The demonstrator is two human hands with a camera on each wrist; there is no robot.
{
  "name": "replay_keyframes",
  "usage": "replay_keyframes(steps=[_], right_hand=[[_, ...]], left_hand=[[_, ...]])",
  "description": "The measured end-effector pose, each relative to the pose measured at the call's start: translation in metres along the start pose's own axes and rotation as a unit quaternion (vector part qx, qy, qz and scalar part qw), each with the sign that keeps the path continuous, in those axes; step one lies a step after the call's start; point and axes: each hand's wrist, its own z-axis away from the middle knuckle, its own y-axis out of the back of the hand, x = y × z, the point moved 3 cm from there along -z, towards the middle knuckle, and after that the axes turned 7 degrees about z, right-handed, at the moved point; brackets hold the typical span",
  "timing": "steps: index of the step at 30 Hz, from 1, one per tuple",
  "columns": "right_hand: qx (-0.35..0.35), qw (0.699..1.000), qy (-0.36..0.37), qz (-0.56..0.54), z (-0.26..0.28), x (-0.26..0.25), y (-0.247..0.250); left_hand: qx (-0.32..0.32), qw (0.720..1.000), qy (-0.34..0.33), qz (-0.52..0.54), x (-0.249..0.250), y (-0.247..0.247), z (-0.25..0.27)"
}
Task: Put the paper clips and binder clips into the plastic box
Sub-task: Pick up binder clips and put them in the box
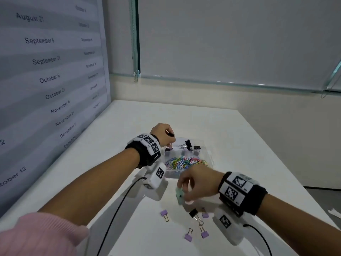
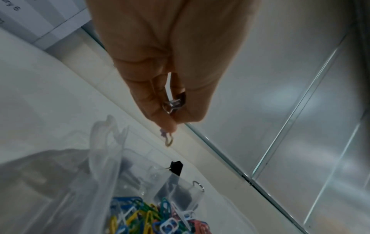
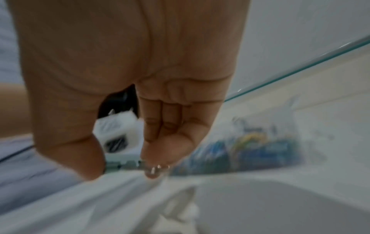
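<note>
R hand [image 1: 198, 183], nearest, pinches a pale green binder clip [image 1: 180, 195] just off the table [image 1: 239, 137]; wrist view too blurred to show the grip well. Around it on the table lie 5 more loose binder clips: 4 purple [image 1: 188, 235] and 1 black [image 1: 193, 212], all near R wrist.

Next out, the plastic box [image 1: 207, 145] sits mid-table, clear w/ compartments. Near compartment holds the coloured paper clips [image 1: 185, 161]; far one holds black binder clips [image 1: 191, 145].

L hand [image 1: 164, 134], farthest, hangs over the box's far-left corner, fingers curled around a small bunch of clips [image 2: 174, 102]; a purple one dangles from the fingertips [image 2: 170, 126].

Step, as I read it: L is at drop-off, R at pickup. Paper clips look done; binder clips approx half in.

Next: L needs to loosen fingers over the binder-clip compartment, not the paper-clip side. R must lift and carry the green clip to the same spot.
</note>
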Motion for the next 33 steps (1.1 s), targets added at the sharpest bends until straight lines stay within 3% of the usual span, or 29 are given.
replay_keyframes(steps=[5,9,12,16,21,25,28,33], right_hand=[[0.174,0.978,-0.098,-0.055,-0.021,0.046,0.057],[0.216,0.960,-0.163,-0.069,-0.042,0.080,0.072],[0.208,0.961,-0.175,-0.044,-0.051,0.090,0.070],[0.177,0.975,-0.133,-0.006,-0.043,0.079,0.062],[0.098,0.993,-0.066,0.008,-0.002,0.046,0.042],[-0.022,0.998,-0.056,0.005,0.029,0.027,0.009],[-0.079,0.995,-0.043,0.046,0.043,0.019,-0.014],[-0.053,0.998,-0.021,-0.001,0.050,0.008,-0.032]], left_hand=[[-0.082,0.994,0.036,-0.056,-0.007,-0.015,-0.008],[-0.079,0.992,0.002,-0.099,-0.007,-0.012,-0.002],[-0.075,0.991,-0.031,-0.104,-0.003,-0.007,0.013],[-0.175,0.968,-0.084,-0.158,0.007,-0.007,0.052],[-0.317,0.915,-0.076,-0.238,0.002,-0.016,0.105],[-0.365,0.866,-0.071,-0.335,-0.011,-0.028,0.136],[-0.352,0.873,-0.082,-0.328,-0.017,-0.031,0.144],[-0.332,0.894,-0.061,-0.296,-0.021,-0.030,0.152]])
